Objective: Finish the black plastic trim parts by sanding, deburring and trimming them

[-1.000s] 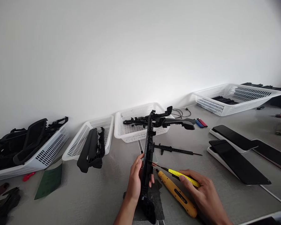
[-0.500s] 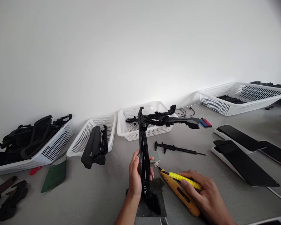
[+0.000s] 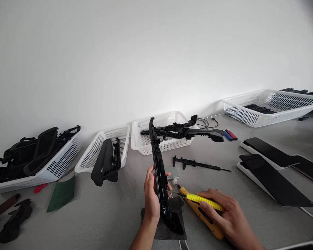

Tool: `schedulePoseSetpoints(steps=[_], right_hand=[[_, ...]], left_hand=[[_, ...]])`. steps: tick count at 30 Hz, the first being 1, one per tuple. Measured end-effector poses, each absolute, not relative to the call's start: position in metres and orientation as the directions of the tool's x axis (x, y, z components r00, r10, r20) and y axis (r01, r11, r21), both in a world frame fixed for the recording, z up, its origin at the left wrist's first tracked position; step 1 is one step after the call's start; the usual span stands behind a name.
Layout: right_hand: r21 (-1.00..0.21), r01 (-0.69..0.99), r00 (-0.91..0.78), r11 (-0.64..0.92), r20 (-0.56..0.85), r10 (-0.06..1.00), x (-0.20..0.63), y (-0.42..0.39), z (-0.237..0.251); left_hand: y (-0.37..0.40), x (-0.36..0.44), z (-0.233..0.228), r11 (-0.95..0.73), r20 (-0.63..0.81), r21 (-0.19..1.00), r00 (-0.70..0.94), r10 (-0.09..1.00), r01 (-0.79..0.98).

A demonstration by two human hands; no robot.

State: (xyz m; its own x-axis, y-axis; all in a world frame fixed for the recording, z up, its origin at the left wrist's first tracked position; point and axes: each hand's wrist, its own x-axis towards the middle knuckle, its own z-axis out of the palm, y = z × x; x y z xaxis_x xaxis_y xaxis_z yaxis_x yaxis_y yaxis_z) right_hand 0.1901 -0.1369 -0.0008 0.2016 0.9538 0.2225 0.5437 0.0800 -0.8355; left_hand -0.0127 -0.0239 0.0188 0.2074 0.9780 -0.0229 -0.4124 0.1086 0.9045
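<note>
A person's left hand [image 3: 151, 196] grips a long black plastic trim piece [image 3: 159, 173] stood nearly on end, its lower end resting on a dark mat [image 3: 148, 218] at the 6 o'clock edge of the grey worktable [image 3: 120, 215], its top tilting toward 11 o'clock. The right hand [image 3: 229, 218], at 4 o'clock, is closed around a slim yellow-handled tool [image 3: 205, 199] whose thin tip meets the trim piece just beside the left fingers. Under that hand lies an orange-yellow utility knife [image 3: 206, 217]. Behind the trim piece, toward 12 o'clock, a white basket [image 3: 146, 147] carries black parts that overhang its right rim; a second white basket [image 3: 94, 158] at 10 o'clock has a black handle part [image 3: 105, 163] hanging over its front edge. A black caliper [image 3: 198, 164] lies at 1 o'clock, and flat black panels [image 3: 273, 177] at 3 o'clock
</note>
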Motion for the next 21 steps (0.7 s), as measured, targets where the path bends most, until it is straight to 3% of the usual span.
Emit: schedulePoseSetpoints(steps=[21], right_hand=[[-0.833, 0.533, 0.067, 0.149, 0.217, 0.974, 0.1927, -0.1366, -0.0034]], left_hand=[[-0.0263, -0.0119, 0.018, 0.131, -0.041, 0.851, 0.186, 0.982, -0.508]])
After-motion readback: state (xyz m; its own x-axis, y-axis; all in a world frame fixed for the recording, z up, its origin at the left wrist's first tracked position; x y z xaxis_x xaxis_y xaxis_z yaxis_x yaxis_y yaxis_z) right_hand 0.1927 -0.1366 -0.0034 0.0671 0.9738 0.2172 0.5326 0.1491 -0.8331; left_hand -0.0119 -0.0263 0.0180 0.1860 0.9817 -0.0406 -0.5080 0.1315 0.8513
